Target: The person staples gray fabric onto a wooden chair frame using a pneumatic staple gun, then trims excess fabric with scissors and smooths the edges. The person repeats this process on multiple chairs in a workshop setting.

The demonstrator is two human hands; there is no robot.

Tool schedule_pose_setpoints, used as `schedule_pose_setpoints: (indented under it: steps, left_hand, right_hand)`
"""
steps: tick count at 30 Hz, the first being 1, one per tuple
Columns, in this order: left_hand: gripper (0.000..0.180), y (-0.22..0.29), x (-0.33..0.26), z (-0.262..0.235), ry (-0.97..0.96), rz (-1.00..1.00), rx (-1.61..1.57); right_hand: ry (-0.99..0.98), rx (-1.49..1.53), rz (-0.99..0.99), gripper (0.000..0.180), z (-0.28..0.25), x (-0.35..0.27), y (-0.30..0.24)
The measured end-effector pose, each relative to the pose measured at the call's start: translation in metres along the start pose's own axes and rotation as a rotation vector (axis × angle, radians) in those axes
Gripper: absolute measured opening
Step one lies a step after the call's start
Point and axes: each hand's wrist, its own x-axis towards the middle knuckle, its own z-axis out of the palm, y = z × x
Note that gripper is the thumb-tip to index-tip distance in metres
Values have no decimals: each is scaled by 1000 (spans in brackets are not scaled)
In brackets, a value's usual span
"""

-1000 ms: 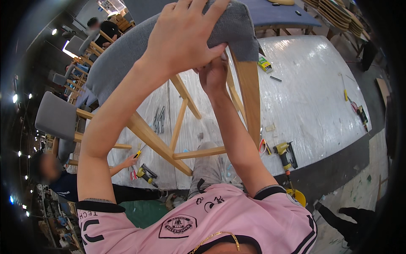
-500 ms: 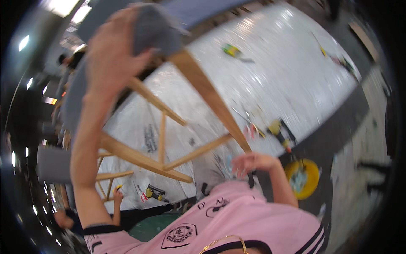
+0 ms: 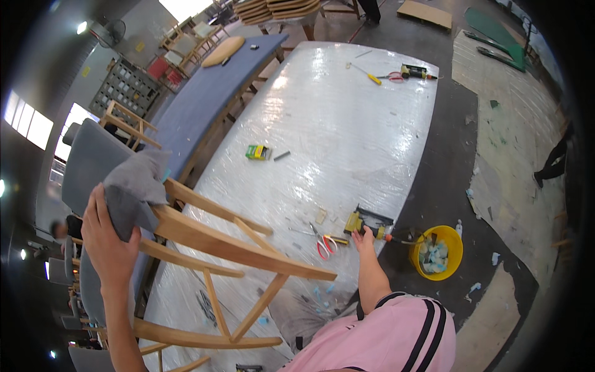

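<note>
To do this well, we keep the chair steady and pick up the staple gun gently, so we don't squeeze it or bump the red-handled tool. The chair is tipped on our left, its legs over the white desk. Our left hand grips its grey cloth corner, thumb apart from fingers. Our right hand touches the gun, but we cannot tell how tightly its fingers curl.
</note>
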Motion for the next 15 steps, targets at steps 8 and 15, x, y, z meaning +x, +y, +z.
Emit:
schedule_pose_setpoints:
  steps: [8, 15]
  left_hand:
    - [104, 5, -1, -1, -38, -36, 24]
    - [103, 1, -15, 3, 6, -75, 33]
  right_hand:
    - [246, -19, -79, 45, 37, -19, -27]
    - [-542, 33, -166, 45, 96, -125, -78]
